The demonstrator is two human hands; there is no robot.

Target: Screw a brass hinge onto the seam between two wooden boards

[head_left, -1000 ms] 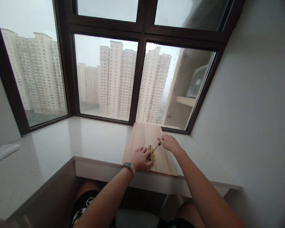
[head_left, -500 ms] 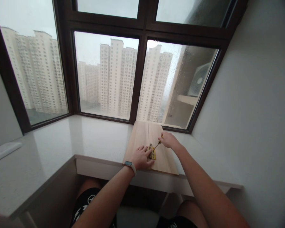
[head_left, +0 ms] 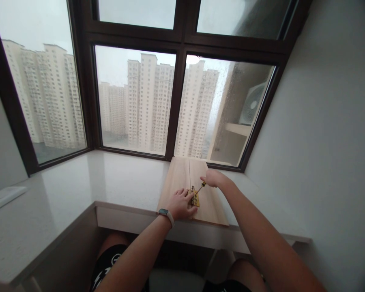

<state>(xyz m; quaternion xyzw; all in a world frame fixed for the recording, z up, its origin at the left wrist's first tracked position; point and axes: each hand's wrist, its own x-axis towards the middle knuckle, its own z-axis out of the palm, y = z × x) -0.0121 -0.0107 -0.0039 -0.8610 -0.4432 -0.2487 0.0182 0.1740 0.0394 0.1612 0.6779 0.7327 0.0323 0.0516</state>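
Two light wooden boards (head_left: 182, 174) lie side by side on the white window ledge (head_left: 115, 178), with a brass hinge (head_left: 195, 198) across their seam. My left hand (head_left: 180, 204), a watch on its wrist, lies on the boards with its fingers pressing the hinge. My right hand (head_left: 212, 178) is closed round the handle of a small screwdriver (head_left: 200, 187), whose tip points down at the hinge.
Dark-framed windows (head_left: 176, 101) rise right behind the boards. A white wall (head_left: 322, 142) closes in the right side. A flat white object (head_left: 3, 196) lies at the ledge's far left. My knees sit under the ledge's front edge.
My right hand has shifted slightly on the screwdriver handle, as in turning it. The left hand stays on the hinge. The view has wobbled a little.
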